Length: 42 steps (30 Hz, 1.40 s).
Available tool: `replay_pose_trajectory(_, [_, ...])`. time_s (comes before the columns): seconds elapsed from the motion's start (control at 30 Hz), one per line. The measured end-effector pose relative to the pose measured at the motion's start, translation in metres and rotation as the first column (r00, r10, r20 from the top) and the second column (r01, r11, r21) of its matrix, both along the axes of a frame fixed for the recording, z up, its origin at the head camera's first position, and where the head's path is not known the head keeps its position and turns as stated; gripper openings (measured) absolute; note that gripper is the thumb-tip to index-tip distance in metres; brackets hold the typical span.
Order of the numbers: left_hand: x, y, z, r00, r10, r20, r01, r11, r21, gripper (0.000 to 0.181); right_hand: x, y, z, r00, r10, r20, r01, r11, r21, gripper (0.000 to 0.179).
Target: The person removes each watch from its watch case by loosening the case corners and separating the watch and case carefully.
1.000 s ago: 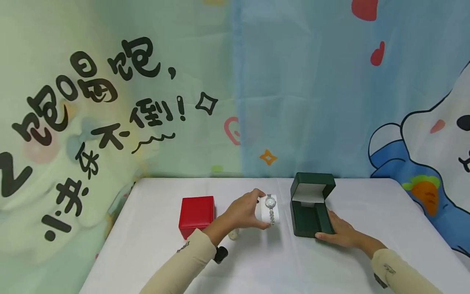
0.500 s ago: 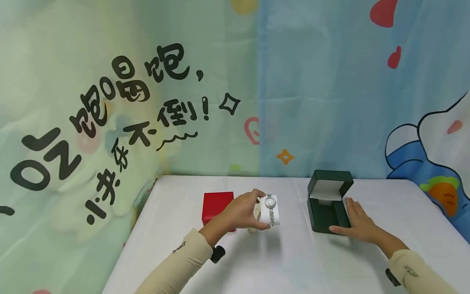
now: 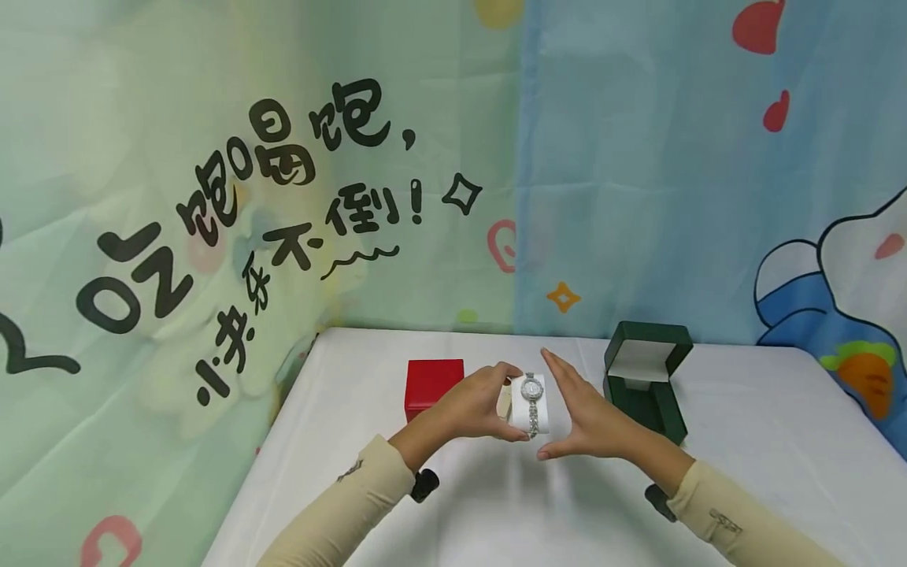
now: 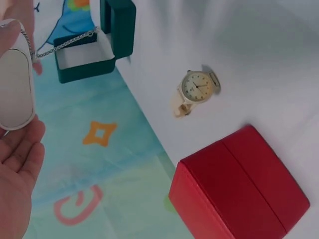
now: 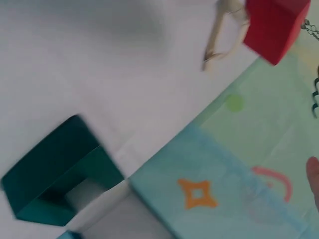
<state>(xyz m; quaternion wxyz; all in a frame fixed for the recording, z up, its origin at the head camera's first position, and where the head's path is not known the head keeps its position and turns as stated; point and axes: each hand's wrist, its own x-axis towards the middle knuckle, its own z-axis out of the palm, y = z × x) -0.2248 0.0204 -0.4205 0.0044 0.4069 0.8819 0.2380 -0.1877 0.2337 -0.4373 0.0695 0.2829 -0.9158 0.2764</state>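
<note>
My left hand grips a white watch cushion between thumb and fingers, held up over the table. Around the cushion runs a silver bracelet watch, dial facing me. In the left wrist view the cushion's flat oval end shows, with the chain bracelet trailing off it. Close on the right of the cushion is my right hand, thumb and fingers spread apart, nothing between them. Only a fingertip of it enters the right wrist view. Behind the right hand stands a green watch box, lid up.
A closed red box stands behind my left forearm. Beside it on the white table lies a second watch with a pale strap, mostly hidden by my left hand in the head view. A printed curtain hangs behind.
My right hand has left the green box's side and moved left to the cushion, its fingers spread. The left hand keeps its grip on the cushion. The head view has shifted.
</note>
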Motion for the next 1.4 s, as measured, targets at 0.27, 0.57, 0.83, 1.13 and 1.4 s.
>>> replay_pose_trajectory(0.27, [0.004,-0.004,0.004,1.000,-0.004,-0.015,0.003,0.999,-0.038,0.073,-0.002,-0.018,0.011,0.998,0.067,-0.003,-0.067,0.997,-0.033,0.099])
replay_pose_trajectory(0.57, [0.006,-0.004,0.002,1.000,-0.003,-0.006,0.003,0.999,-0.040,0.072,-0.002,-0.019,0.010,0.992,0.119,-0.037,-0.119,0.993,-0.016,0.081])
replay_pose_trajectory(0.83, [0.004,-0.005,0.000,1.000,-0.023,0.015,0.023,1.000,-0.007,0.071,-0.004,-0.018,0.006,0.984,0.163,-0.072,-0.165,0.986,-0.013,0.078])
replay_pose_trajectory(1.13, [-0.002,-0.008,-0.004,0.997,-0.044,0.071,0.041,0.998,0.045,0.070,-0.001,-0.023,0.007,0.988,0.143,-0.062,-0.144,0.990,-0.006,0.078])
replay_pose_trajectory(1.4, [0.000,-0.012,-0.003,0.992,-0.070,0.104,0.067,0.997,0.030,0.072,0.000,-0.020,0.007,0.992,0.124,0.007,-0.124,0.992,-0.033,0.081])
